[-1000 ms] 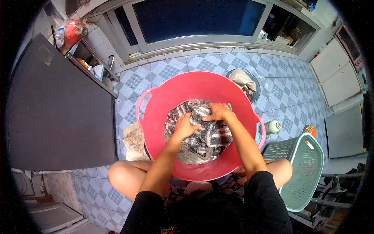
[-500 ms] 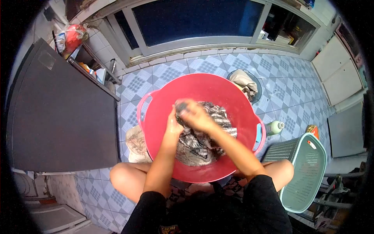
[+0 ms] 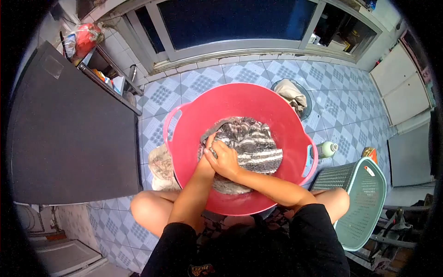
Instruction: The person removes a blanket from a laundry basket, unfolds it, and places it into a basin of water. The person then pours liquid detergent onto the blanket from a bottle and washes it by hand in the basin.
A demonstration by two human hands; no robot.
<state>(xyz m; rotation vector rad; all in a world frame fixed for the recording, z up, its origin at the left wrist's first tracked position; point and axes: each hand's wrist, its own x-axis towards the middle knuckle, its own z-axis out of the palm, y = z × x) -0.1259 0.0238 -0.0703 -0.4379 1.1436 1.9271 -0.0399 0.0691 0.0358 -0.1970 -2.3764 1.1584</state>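
Note:
A wet grey, black and white striped cloth (image 3: 258,147) lies bunched in the bottom of a large pink tub (image 3: 249,99). At the cloth's left side my two hands are pressed together. My right hand (image 3: 224,160) is closed on a fold of the cloth, with its fingertips against my left hand. My left hand (image 3: 208,151), partly hidden behind the right, is closed around the cloth's darker edge. The tub stands on the floor between my bent legs.
A green laundry basket (image 3: 360,203) and a pale green bottle (image 3: 326,149) stand at the right. Behind the tub, a basin (image 3: 308,99) holds beige cloth. More pale cloth (image 3: 161,168) lies left of the tub, near a dark panel (image 3: 78,134).
My hands have come down lower into the tub, and the right one has moved down and left against the left. The striped cloth has shifted and lies more spread out.

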